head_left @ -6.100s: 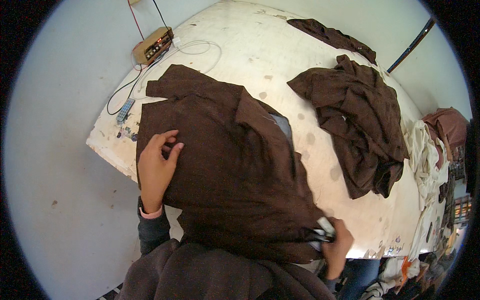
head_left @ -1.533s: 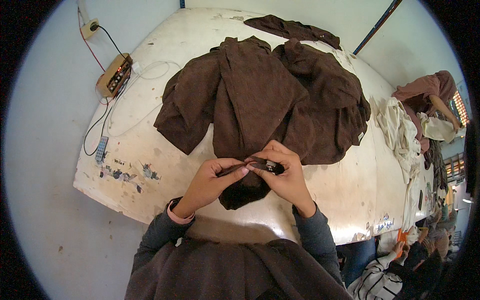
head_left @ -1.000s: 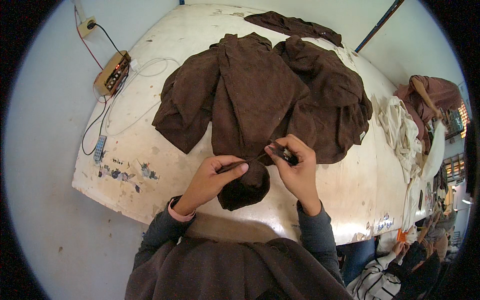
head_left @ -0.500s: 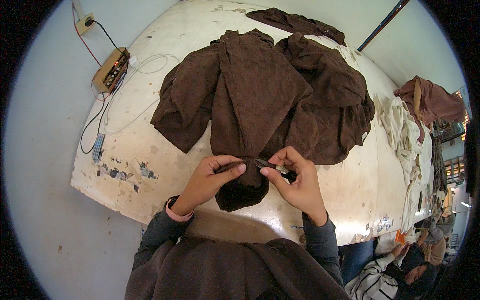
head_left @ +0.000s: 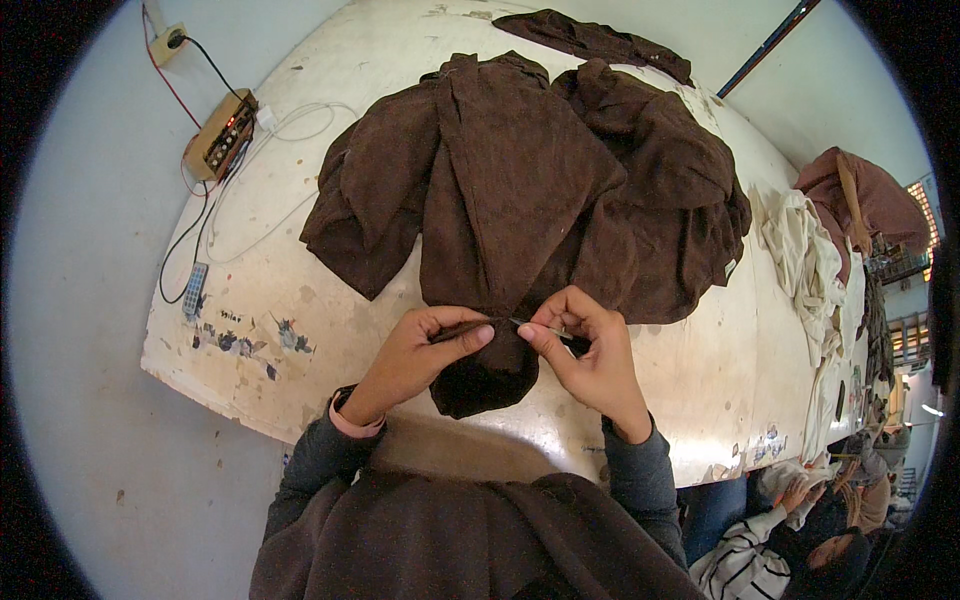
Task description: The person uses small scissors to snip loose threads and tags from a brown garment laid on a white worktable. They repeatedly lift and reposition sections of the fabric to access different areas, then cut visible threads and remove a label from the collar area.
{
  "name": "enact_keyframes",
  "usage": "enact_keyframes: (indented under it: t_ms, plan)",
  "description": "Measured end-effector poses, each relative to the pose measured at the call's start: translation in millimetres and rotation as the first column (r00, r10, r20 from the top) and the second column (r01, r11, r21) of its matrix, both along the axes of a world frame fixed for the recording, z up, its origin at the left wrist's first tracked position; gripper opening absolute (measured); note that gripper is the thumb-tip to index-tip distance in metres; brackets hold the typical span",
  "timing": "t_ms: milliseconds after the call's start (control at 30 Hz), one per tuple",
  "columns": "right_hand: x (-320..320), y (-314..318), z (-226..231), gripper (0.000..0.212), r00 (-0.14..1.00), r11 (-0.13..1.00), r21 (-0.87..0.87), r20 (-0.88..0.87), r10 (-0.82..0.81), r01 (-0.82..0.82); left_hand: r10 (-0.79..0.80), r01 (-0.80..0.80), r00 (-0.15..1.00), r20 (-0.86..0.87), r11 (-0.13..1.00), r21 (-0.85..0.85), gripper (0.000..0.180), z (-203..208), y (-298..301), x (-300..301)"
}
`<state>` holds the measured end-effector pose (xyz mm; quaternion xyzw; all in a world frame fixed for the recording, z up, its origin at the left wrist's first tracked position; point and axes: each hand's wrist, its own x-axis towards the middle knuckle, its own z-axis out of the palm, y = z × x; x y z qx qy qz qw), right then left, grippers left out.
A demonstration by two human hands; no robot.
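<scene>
A dark brown garment (head_left: 520,190) of textured cloth lies spread over the table, its near end folded into a darker flap (head_left: 487,380). My left hand (head_left: 425,350) pinches the cloth at that near end between thumb and fingers. Close by on the right, my right hand (head_left: 585,350) is closed around small thread snips (head_left: 560,333), their tip meeting the cloth beside my left fingertips. Most of the snips is hidden in my fingers. A gap of bare table shows between the garment's left part and its middle.
Another brown cloth piece (head_left: 600,45) lies at the table's far edge. On the left are a tan box with cables (head_left: 222,135) and a remote control (head_left: 196,290). White cloth (head_left: 800,250) hangs along the right side. A person in a striped sleeve (head_left: 745,560) sits at lower right.
The snips have turned in my right hand, so their blades and dark handle show less than before. My left hand keeps its pinch on the cloth.
</scene>
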<state>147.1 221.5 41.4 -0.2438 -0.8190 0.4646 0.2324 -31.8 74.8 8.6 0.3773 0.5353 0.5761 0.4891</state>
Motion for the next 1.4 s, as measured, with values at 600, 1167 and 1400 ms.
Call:
enact_keyframes:
  t_ms: [600,1167,1400]
  plan:
    - [3.0,-18.6,21.5,0.026,0.991,0.609,0.786,0.135,0.006,-0.111,0.037,-0.027,0.978,0.205,0.998,-0.052,0.028,-6.7,-0.8,1.6]
    - [22.5,-10.0,10.2,0.017,0.914,0.916,-0.138,-0.217,0.343,-0.376,0.488,0.259,0.440,-0.754,0.735,0.627,0.017,-5.1,-7.9,-3.5]
    - [36.3,-35.8,26.3,0.034,0.989,0.950,0.310,-0.147,0.014,0.033,0.619,0.212,0.408,-0.671,0.651,0.729,0.018,-10.5,-14.1,-2.3]
